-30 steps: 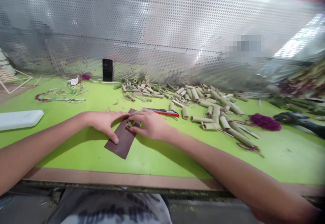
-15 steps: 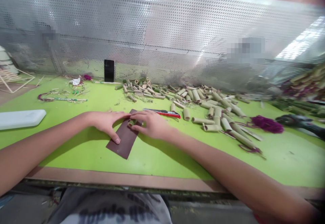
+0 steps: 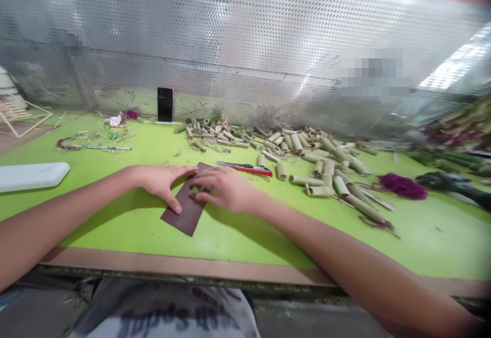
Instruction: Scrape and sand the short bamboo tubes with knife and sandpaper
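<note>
Sheet (image 3: 186, 219) lies under the left hand (image 3: 155, 182), thumb and fingertips spread, pressing; on it, the right hand (image 3: 226, 187) pinches a blurred tube (image 3: 197, 190), seemingly mid-work, how far unclear. Beyond those fingers, more tubes (image 3: 296, 142) lie loose.

Sheet (image 3: 187, 219) matt, paper-like; bamboo tubes (image 3: 328, 168) smooth; perforated screen (image 3: 264, 41) shiny metal.

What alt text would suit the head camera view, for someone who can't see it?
A person's left hand rests on a brown sheet on a green table while the right hand holds a small tube against it. A red utility knife lies beyond, cut tubes are scattered behind and to the right, and a phone stands before a perforated metal screen.
</note>
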Demonstrator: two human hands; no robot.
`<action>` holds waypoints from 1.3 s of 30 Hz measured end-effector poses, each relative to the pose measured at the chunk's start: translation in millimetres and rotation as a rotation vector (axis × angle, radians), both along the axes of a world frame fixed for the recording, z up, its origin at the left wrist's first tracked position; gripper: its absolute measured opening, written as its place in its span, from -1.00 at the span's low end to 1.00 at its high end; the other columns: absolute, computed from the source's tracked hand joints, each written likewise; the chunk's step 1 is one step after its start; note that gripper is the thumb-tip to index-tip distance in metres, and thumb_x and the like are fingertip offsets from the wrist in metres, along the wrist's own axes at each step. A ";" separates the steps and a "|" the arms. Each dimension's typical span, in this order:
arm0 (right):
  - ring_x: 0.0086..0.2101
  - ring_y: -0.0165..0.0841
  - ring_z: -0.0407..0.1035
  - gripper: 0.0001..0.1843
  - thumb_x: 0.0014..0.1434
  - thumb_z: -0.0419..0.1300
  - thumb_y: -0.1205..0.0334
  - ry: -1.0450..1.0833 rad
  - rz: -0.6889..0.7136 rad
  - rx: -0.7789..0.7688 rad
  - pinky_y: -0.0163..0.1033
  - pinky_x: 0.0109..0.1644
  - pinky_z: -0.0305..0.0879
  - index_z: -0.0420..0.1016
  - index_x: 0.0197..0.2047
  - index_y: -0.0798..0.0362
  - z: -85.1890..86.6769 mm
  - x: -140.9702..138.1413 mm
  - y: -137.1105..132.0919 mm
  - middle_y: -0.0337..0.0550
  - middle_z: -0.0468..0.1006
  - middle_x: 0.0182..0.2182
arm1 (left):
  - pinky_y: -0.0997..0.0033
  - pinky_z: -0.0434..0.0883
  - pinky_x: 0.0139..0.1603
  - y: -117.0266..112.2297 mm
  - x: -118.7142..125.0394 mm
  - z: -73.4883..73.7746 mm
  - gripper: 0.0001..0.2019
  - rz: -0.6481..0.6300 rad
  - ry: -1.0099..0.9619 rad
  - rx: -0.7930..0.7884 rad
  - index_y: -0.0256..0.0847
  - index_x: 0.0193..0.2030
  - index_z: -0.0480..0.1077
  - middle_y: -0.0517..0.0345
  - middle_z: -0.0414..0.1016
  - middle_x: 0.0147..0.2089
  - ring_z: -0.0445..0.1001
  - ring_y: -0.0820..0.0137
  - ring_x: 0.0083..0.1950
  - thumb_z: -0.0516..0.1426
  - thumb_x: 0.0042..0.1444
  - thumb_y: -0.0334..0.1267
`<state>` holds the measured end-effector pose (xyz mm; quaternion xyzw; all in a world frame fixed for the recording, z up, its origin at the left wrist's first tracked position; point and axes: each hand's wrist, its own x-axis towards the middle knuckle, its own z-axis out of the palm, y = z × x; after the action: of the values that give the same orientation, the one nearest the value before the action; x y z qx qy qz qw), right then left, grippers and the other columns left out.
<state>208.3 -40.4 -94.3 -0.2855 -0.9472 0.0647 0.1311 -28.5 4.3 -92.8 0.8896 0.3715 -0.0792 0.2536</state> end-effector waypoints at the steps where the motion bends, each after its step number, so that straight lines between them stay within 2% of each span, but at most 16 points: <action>1: 0.05 -0.15 0.46 -0.69 0.31 0.21 0.03 -0.002 -0.066 0.020 0.01 0.19 0.29 0.61 0.03 -0.05 0.6 -0.3 0.0 -0.11 0.60 0.07 | 0.07 0.01 0.48 0.5 0.0 -0.5 0.28 0.003 0.004 0.008 -0.08 0.55 -0.31 -0.06 -0.31 0.58 -0.09 -0.02 0.53 0.32 -0.16 0.28; 2: 0.04 -0.15 0.47 -0.70 0.30 0.22 0.05 -0.003 -0.065 0.025 0.01 0.20 0.29 0.62 0.01 -0.04 1.1 -0.5 -0.2 -0.10 0.61 0.05 | 0.06 0.01 0.48 0.9 0.0 -0.9 0.28 0.003 0.011 0.011 -0.07 0.55 -0.32 -0.05 -0.31 0.58 -0.09 -0.02 0.53 0.32 -0.16 0.29; 5: 0.11 -0.19 0.42 -0.70 0.29 0.24 0.06 -0.005 0.122 -0.020 -0.01 0.30 0.19 0.60 0.04 -0.08 1.8 0.0 -1.3 -0.18 0.61 0.06 | 0.07 0.00 0.48 1.4 0.4 -1.4 0.26 -0.007 0.025 0.002 -0.04 0.55 -0.33 -0.02 -0.33 0.59 -0.10 -0.02 0.53 0.31 -0.14 0.28; 6: 0.10 -0.19 0.42 -0.71 0.29 0.23 0.05 -0.012 0.126 -0.023 -0.02 0.28 0.21 0.60 0.04 -0.10 1.8 0.7 -1.3 -0.20 0.61 0.06 | 0.07 0.00 0.48 1.2 0.7 -1.1 0.27 -0.007 0.024 0.000 -0.04 0.55 -0.32 -0.01 -0.33 0.59 -0.10 -0.02 0.53 0.32 -0.14 0.28; 9: 0.04 -0.13 0.47 -0.70 0.29 0.23 0.07 -0.011 -0.079 0.023 0.03 0.19 0.30 0.61 0.04 -0.05 1.5 3.1 -0.8 -0.11 0.59 0.08 | 0.08 0.00 0.48 -0.1 1.2 0.1 0.30 0.019 0.021 0.001 -0.10 0.55 -0.31 -0.03 -0.31 0.59 -0.10 -0.03 0.53 0.33 -0.18 0.29; 10: 0.04 -0.12 0.47 -0.69 0.29 0.23 0.08 -0.014 -0.095 0.028 0.04 0.18 0.30 0.61 0.05 -0.04 1.5 3.4 -1.2 -0.10 0.59 0.09 | 0.09 -0.01 0.48 -0.5 1.2 0.5 0.31 0.026 0.023 -0.003 -0.11 0.55 -0.31 -0.03 -0.31 0.59 -0.10 -0.03 0.53 0.33 -0.18 0.30; 14: 0.12 -0.14 0.41 -0.69 0.31 0.21 0.05 -0.051 0.080 -0.020 0.03 0.26 0.23 0.60 0.06 -0.10 2.6 1.9 -4.4 -0.19 0.60 0.07 | 0.11 -0.02 0.48 -0.5 0.7 0.7 0.28 0.008 0.023 -0.024 -0.05 0.55 -0.33 0.02 -0.34 0.59 -0.13 0.00 0.54 0.33 -0.15 0.26; 18: 0.08 -0.09 0.44 -0.69 0.31 0.20 0.09 -0.057 -0.074 0.006 0.07 0.22 0.28 0.60 0.05 -0.01 4.0 -0.7 -6.3 -0.06 0.57 0.10 | 0.07 -0.02 0.48 0.1 0.6 0.8 0.29 0.010 0.024 -0.006 -0.05 0.55 -0.32 0.00 -0.34 0.59 -0.13 -0.02 0.54 0.32 -0.17 0.31; 22: 0.07 -0.12 0.43 -0.68 0.29 0.23 0.07 -0.049 0.024 -0.031 0.03 0.21 0.28 0.57 0.06 -0.02 2.5 -1.2 -15.4 -0.06 0.61 0.02 | 0.09 -0.02 0.48 -1.1 0.9 1.2 0.31 0.016 0.032 -0.013 -0.06 0.55 -0.31 0.01 -0.33 0.59 -0.13 -0.03 0.54 0.33 -0.19 0.32; 26: 0.04 -0.09 0.44 -0.61 0.25 0.27 0.03 -0.014 -0.008 -0.045 0.02 0.14 0.33 0.52 0.07 0.05 0.8 0.6 -21.5 0.02 0.60 -0.02 | 0.11 -0.02 0.49 -2.0 1.8 1.4 0.31 0.022 0.021 -0.028 -0.07 0.55 -0.33 0.02 -0.34 0.59 -0.13 -0.01 0.54 0.33 -0.19 0.32; 31: 0.09 -0.11 0.42 -0.64 0.28 0.26 0.02 0.004 0.016 -0.019 0.02 0.19 0.28 0.55 0.07 -0.01 1.0 2.9 -20.9 -0.06 0.54 0.12 | 0.05 -0.10 0.50 -1.6 4.3 0.9 0.31 0.019 0.054 0.008 -0.07 0.55 -0.31 0.00 -0.35 0.59 -0.19 -0.05 0.54 0.32 -0.19 0.35; 39: -0.03 -0.16 0.51 -0.60 0.25 0.27 0.05 -0.016 -0.003 0.002 -0.09 0.04 0.38 0.55 0.14 -0.06 -0.6 3.0 -23.7 -0.10 0.55 0.13 | 0.03 -0.10 0.50 -1.0 4.0 -0.2 0.31 0.010 0.049 0.018 -0.06 0.55 -0.31 0.01 -0.34 0.59 -0.17 -0.02 0.55 0.31 -0.19 0.35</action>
<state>211.4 -64.1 -94.8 -0.2872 -0.9478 0.0612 0.1239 -24.5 3.2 -93.0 0.8878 0.3827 -0.0963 0.2368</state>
